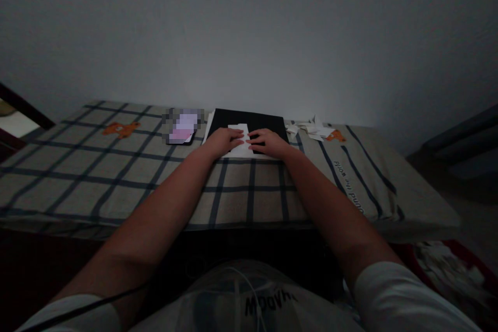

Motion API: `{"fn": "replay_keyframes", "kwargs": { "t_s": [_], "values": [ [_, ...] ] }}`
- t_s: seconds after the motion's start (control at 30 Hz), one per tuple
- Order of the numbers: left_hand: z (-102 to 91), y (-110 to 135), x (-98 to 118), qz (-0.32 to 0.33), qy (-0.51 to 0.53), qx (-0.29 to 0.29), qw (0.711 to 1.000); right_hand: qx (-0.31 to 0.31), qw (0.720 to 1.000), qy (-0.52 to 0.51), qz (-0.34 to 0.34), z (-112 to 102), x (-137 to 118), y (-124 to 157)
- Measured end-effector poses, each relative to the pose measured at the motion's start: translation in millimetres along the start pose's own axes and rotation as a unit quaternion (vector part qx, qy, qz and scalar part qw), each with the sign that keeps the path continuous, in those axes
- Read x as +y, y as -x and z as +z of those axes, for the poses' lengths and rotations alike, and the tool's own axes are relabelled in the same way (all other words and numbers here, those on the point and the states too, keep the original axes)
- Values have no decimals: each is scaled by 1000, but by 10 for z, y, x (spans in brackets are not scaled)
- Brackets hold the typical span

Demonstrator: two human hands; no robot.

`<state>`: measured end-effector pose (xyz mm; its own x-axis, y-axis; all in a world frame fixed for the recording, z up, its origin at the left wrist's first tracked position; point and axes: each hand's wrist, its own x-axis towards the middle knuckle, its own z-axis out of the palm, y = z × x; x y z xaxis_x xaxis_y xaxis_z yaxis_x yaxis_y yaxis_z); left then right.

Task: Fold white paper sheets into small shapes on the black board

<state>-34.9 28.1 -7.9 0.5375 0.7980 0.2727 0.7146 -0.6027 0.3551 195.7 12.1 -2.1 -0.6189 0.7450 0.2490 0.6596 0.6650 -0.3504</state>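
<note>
A small white piece of paper (pixel 240 150) lies on a black flat sheet or folder (pixel 252 118), in front of me on the checked cloth. From the left, my left hand (pixel 221 141) rests its outstretched fingers on the paper's left part. My right hand (pixel 271 143) reaches in from the other side, fingers spread, the tips touching the paper's right edge. The fingertips of both hands nearly meet. White sheets (pixel 208 127) stick out from under the black one along its left side and front.
Left of the black sheet is a phone-like object (pixel 181 134), partly pixelated. White paper scraps (pixel 313 128) are heaped to its right. The checked cloth (pixel 116 166) covers a surface against a grey wall (pixel 249 36). A red container (pixel 459 264) with crumpled pale pieces stands low at right.
</note>
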Motion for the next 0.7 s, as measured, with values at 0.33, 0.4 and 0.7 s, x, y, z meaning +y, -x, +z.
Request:
{"fn": "replay_keyframes", "kwargs": {
  "t_s": [0.33, 0.4, 0.7],
  "values": [
    [-143, 66, 69, 29, 8, -83, 996, 4, 1000, -2, -1, 16, 30, 2],
    [-156, 71, 88, 23, 3, -89, 996, 2, 1000, 0, 1, 20, 41, -1],
    [-104, 53, 41, 23, 21, -54, 998, 5, 1000, 5, -6, 29, 51, 2]
  ]
}}
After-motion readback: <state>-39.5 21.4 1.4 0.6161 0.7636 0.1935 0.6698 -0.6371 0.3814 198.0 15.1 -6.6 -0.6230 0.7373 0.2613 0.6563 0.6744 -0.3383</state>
